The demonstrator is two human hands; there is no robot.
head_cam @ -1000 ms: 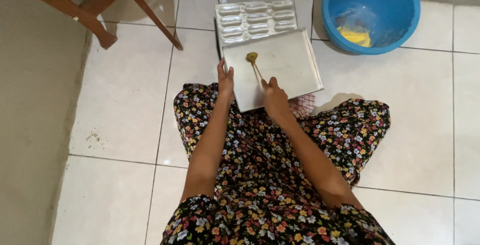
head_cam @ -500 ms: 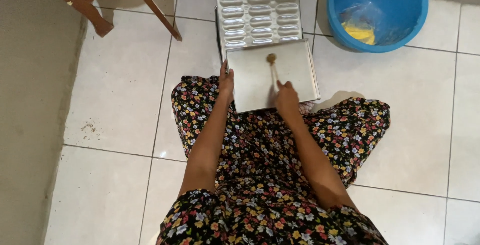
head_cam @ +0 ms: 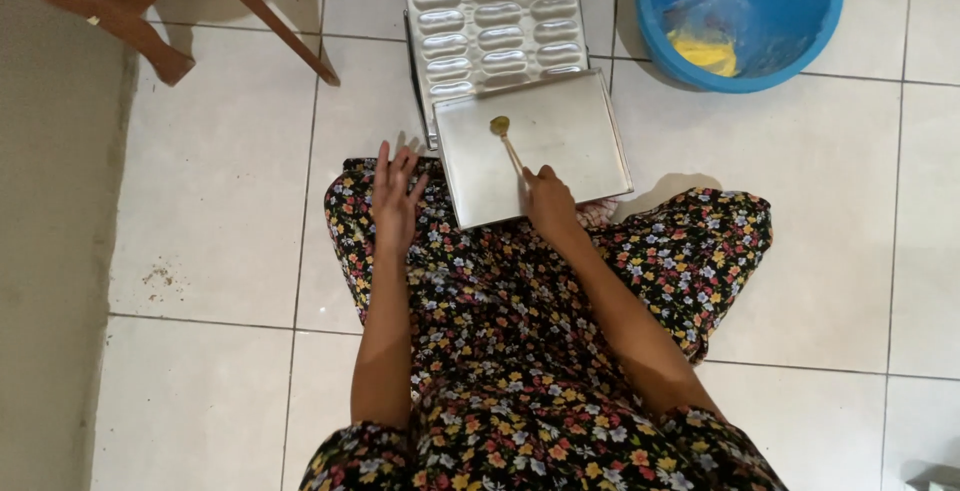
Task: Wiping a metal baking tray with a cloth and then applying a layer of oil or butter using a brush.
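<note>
Brush (head_cam: 506, 143) | tip points away, upper-left | right hand (head_cam: 550, 203) grips handle | left hand (head_cam: 396, 197) spread, empty

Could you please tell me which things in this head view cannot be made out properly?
- Brush: its handle end is hidden inside the right hand.
- Flat metal tray: its near edge is covered by that hand.
- Blue basin: cut off by the top edge; yellow contents blurred under plastic.
- Left hand: open, holding nothing.
</note>
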